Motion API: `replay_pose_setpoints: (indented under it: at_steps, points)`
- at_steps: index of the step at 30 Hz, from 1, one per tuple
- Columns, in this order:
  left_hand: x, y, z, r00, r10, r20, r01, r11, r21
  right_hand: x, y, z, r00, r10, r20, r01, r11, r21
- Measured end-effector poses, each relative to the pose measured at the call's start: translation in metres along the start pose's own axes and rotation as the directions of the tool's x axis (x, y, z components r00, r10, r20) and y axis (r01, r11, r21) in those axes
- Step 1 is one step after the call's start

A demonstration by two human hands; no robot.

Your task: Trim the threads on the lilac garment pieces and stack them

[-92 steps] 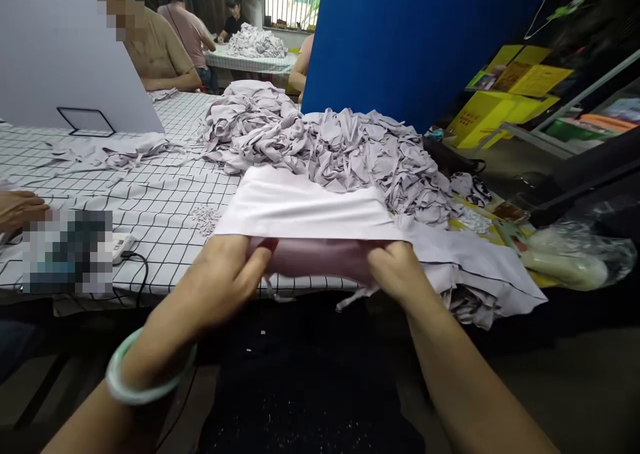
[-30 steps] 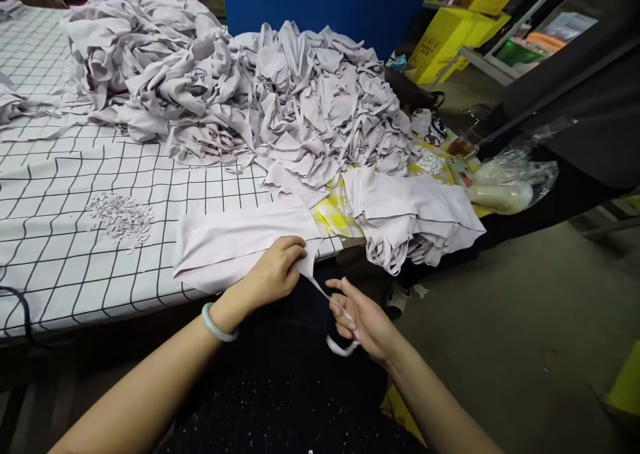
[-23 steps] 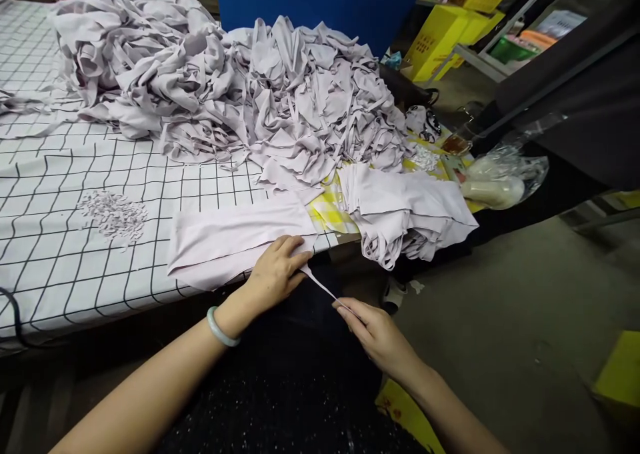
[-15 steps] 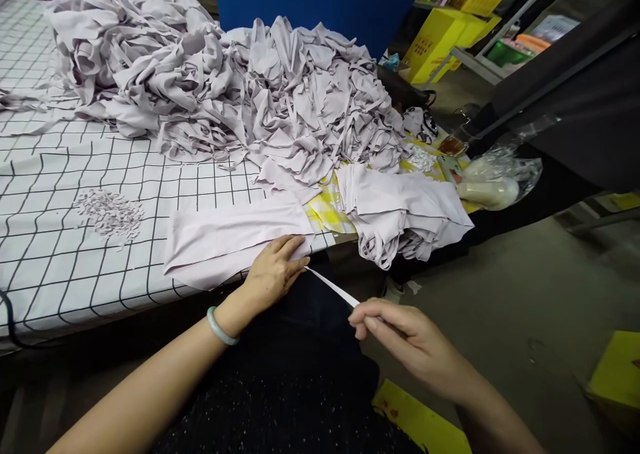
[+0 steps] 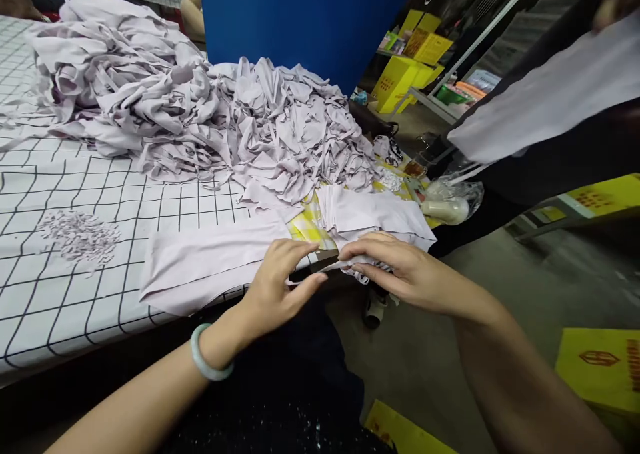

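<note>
From where I stood, one pale lilac fabric piece (image 5: pixel 210 261) lay flat along the front edge of the table (image 5: pixel 25 267), which carried a white cloth with black grid lines. The left hand (image 5: pixel 277 284) was spread, thumb and fingers apart, at the right end of this piece; contact could not be confirmed. The right hand (image 5: pixel 400 267) pinched a narrow pale lilac fabric strap (image 5: pixel 333 266) just off the front edge. The strap's join to the piece was hidden. Status, as judged: piece laid out, strap not yet settled. A neat stack of similar pieces (image 5: pixel 383 214) at the right front corner appeared finished; the large crumpled heap of pale lilac fabric (image 5: pixel 290 117) toward the far edge appeared untreated.
</note>
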State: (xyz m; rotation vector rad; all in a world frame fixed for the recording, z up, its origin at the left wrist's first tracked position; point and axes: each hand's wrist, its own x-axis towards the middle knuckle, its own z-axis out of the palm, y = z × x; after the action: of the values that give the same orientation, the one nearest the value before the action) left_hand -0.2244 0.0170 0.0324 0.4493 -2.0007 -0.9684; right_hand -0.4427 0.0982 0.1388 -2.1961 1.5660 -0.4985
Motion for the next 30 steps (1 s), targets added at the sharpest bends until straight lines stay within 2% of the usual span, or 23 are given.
replay_pose_setpoints:
  at_steps: [2, 3, 5, 6, 8, 9, 10, 12, 14, 17, 20, 22, 27, 30]
  points:
    - [0.021, 0.015, 0.003, 0.977, -0.161, 0.142, 0.188, 0.962, -0.2, 0.007, 0.0, -0.001, 0.998, -0.048, 0.043, 0.045, 0.997, 0.056]
    - [0.028, 0.02, 0.005, 0.943, -0.244, 0.225, 0.303, 0.912, -0.278, 0.008, 0.001, 0.002, 0.998, -0.045, 0.04, 0.041, 0.995, 0.087]
    - [0.035, 0.023, 0.008, 0.866, -0.376, 0.329, 0.489, 0.776, -0.399, 0.006, 0.005, 0.014, 0.996, 0.058, -0.063, -0.047, 0.986, 0.162]
    - [0.034, 0.022, 0.01, 0.839, -0.424, 0.342, 0.542, 0.709, -0.451, 0.003, 0.006, 0.024, 0.973, 0.167, -0.162, -0.129, 0.966, 0.224]
    - [0.026, 0.019, 0.014, 0.812, -0.489, 0.318, 0.58, 0.614, -0.535, -0.005, 0.009, 0.05, 0.853, 0.43, -0.294, -0.288, 0.86, 0.422]
    - [0.02, 0.016, 0.017, 0.808, -0.512, 0.292, 0.579, 0.596, -0.556, -0.009, 0.009, 0.065, 0.795, 0.541, -0.275, -0.333, 0.768, 0.547]
    - [0.014, 0.014, 0.019, 0.807, -0.529, 0.261, 0.573, 0.598, -0.56, -0.011, 0.008, 0.08, 0.759, 0.619, -0.202, -0.353, 0.652, 0.671]
    - [0.003, 0.01, 0.024, 0.816, -0.547, 0.189, 0.552, 0.639, -0.536, -0.012, 0.002, 0.105, 0.759, 0.651, -0.01, -0.34, 0.409, 0.847]
    - [-0.006, 0.008, 0.028, 0.824, -0.549, 0.136, 0.536, 0.681, -0.499, -0.007, -0.004, 0.12, 0.773, 0.632, 0.058, -0.268, 0.241, 0.933]
    - [-0.013, 0.007, 0.028, 0.826, -0.551, 0.118, 0.532, 0.694, -0.486, 0.005, -0.009, 0.124, 0.773, 0.631, 0.065, -0.196, 0.14, 0.971]
    - [-0.018, 0.006, 0.027, 0.812, -0.57, 0.13, 0.552, 0.675, -0.49, 0.012, -0.006, 0.119, 0.772, 0.62, 0.138, -0.207, 0.04, 0.978]
    - [-0.021, 0.005, 0.028, 0.792, -0.594, 0.142, 0.577, 0.651, -0.493, 0.015, -0.003, 0.117, 0.767, 0.623, 0.154, -0.208, 0.014, 0.978]
    - [-0.031, 0.001, 0.034, 0.725, -0.658, 0.203, 0.652, 0.56, -0.511, 0.022, -0.005, 0.122, 0.759, 0.646, 0.077, -0.158, 0.068, 0.985]
    - [-0.034, 0.0, 0.028, 0.732, -0.655, 0.185, 0.654, 0.602, -0.457, 0.024, -0.01, 0.126, 0.749, 0.662, -0.002, -0.115, 0.133, 0.984]
